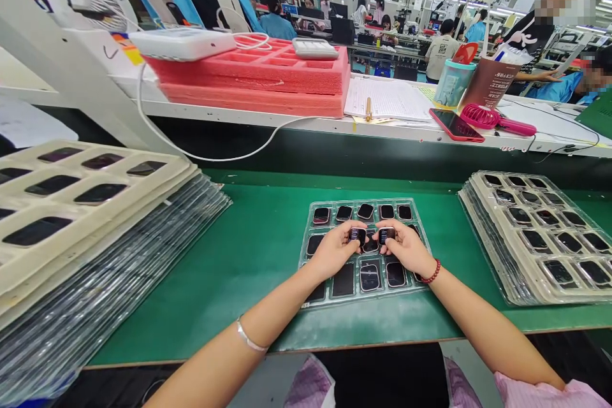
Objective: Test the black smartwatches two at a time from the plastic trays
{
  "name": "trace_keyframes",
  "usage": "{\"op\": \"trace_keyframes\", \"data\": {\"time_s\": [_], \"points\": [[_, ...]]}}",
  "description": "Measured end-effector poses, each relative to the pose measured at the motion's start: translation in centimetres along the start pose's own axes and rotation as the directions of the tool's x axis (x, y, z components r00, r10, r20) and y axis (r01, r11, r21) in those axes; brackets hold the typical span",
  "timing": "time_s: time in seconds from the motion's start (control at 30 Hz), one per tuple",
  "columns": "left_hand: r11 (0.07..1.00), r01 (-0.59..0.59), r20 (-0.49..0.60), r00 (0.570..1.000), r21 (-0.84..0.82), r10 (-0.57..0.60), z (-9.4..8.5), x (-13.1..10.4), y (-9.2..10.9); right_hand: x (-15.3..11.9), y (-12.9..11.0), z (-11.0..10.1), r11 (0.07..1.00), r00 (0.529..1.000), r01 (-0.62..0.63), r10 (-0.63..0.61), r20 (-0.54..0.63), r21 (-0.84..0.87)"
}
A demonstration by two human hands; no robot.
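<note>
My left hand (pixel 337 243) is closed around a smartwatch body (pixel 356 236) whose lit screen shows lines of text, the thumb resting on its face. A second smartwatch body (pixel 386 236), also lit with text, is pinched in my right hand (pixel 405 247). Both are held side by side just above a clear plastic tray (pixel 306 261). More square watch bodies with dark screens sit in the tray's pockets, among them one at the front (pixel 369 277). A front pocket left of it (pixel 343 280) holds no watch. My hands hide part of the middle row.
Tall stacks of trays stand at left (pixel 119 229) and right (pixel 521 248) on the green mat (pixel 191 306). On the shelf above lie red foam trays (pixel 258 86), papers (pixel 387 99), a phone (pixel 456 124) and a pink handheld fan (pixel 497 120). A white cable (pixel 210 158) droops from the shelf.
</note>
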State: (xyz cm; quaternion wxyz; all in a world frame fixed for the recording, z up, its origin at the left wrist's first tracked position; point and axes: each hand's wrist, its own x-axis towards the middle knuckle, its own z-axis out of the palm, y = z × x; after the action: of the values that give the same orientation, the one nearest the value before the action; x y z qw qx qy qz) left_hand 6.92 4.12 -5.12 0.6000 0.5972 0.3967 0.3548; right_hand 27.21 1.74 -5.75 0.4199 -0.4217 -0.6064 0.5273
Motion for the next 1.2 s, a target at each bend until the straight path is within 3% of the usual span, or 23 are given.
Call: {"op": "trace_keyframes", "data": {"time_s": [0.63,1.2], "points": [[1.0,0.016,-0.028,0.999,-0.015,-0.017,0.12,-0.14,0.25,0.0,0.1,0.15,0.998,0.999,-0.041,0.042,-0.025,0.038],[0.998,-0.05,-0.027,0.998,-0.035,0.049,0.47,-0.29,0.25,-0.38,-0.26,-0.27,1.0,1.0,-0.015,0.015,0.006,-0.018]]}}
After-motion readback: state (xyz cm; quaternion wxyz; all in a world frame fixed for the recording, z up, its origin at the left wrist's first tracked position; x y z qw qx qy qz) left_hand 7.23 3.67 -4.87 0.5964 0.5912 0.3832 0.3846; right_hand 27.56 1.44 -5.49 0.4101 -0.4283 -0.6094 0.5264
